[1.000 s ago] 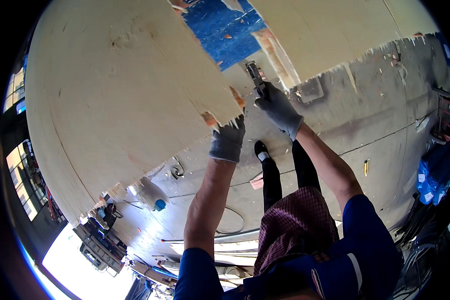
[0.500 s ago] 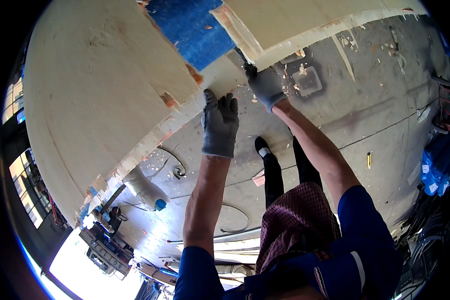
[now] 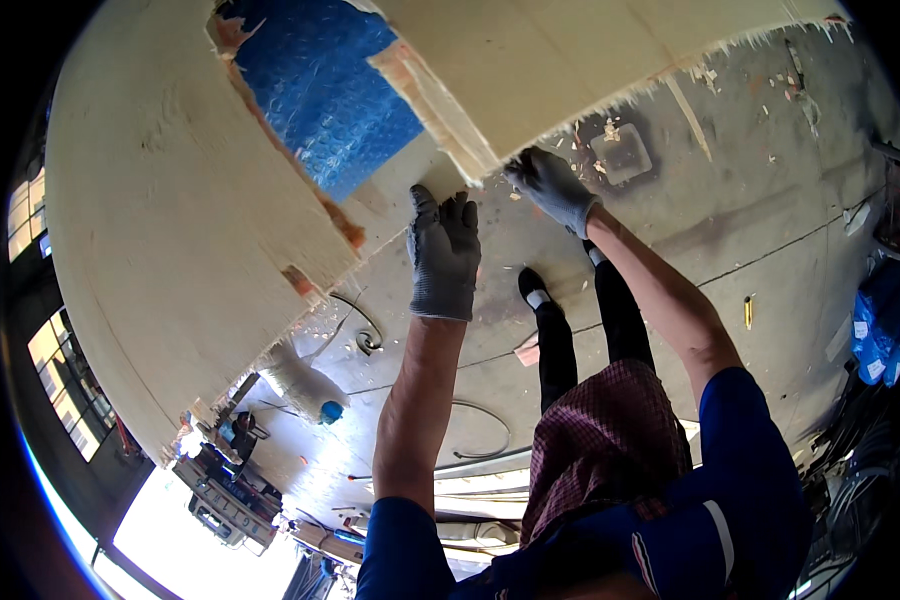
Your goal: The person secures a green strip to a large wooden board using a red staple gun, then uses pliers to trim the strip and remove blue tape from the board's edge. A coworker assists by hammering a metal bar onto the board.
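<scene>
A large pale, curved panel [image 3: 200, 200] with ragged, fibrous edges fills the upper left. A gap separates it from another pale panel section [image 3: 560, 60], and a blue sheet [image 3: 315, 95] shows through that gap. My left hand [image 3: 443, 260], in a grey glove with dark fingertips, is raised just below the gap. Its thumb stands apart from the fingers, and nothing shows in it. At the lower corner of the right-hand section, my right hand [image 3: 557, 190], gloved alike, has its fingers curled. Whatever is in those fingers is hidden.
Pale chips and scraps litter the grey concrete floor [image 3: 650, 230]. A yellow-handled tool [image 3: 748, 312] lies at the right, short of a blue plastic bundle [image 3: 882, 320]. A whitish roll-like object [image 3: 300, 385] sits under the left panel. A hose [image 3: 485, 425] curves across the floor.
My right hand has moved right and slightly down from the gap's edge to the corner of the right section. The panels sit farther left in view. My left hand has barely moved.
</scene>
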Available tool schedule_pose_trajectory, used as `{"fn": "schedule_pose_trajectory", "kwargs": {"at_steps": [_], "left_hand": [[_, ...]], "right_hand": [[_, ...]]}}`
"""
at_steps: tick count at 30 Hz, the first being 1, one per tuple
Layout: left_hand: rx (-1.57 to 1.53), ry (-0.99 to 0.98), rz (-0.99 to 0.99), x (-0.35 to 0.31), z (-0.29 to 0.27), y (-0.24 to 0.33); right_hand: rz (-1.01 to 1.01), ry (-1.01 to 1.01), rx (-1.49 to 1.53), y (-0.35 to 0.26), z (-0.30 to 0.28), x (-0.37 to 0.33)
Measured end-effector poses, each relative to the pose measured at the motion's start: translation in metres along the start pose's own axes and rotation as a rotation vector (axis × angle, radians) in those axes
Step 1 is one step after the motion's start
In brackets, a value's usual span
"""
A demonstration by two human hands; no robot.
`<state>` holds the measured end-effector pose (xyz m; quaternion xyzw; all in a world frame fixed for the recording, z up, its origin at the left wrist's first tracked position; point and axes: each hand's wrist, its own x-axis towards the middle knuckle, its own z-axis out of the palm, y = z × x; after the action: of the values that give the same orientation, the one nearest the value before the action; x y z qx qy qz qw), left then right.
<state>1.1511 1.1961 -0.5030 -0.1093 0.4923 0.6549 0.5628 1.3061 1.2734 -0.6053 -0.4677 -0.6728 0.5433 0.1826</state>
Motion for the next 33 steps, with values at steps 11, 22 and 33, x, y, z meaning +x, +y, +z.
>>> {"fn": "schedule_pose_trajectory", "kwargs": {"at_steps": [11, 22, 33], "left_hand": [[0.652, -0.285, -0.233, -0.056, -0.035, -0.089], [0.645, -0.053, 0.141, -0.096, -0.024, -0.124], [0.410, -0.259, 0.037, -0.039, -0.025, -0.029]], "right_hand": [[0.520, -0.350, 0.910, -0.087, -0.061, -0.058], [0.426, -0.288, 0.776, -0.074, -0.032, -0.127], [0.218, -0.171, 0.125, -0.054, -0.050, -0.101]]}}
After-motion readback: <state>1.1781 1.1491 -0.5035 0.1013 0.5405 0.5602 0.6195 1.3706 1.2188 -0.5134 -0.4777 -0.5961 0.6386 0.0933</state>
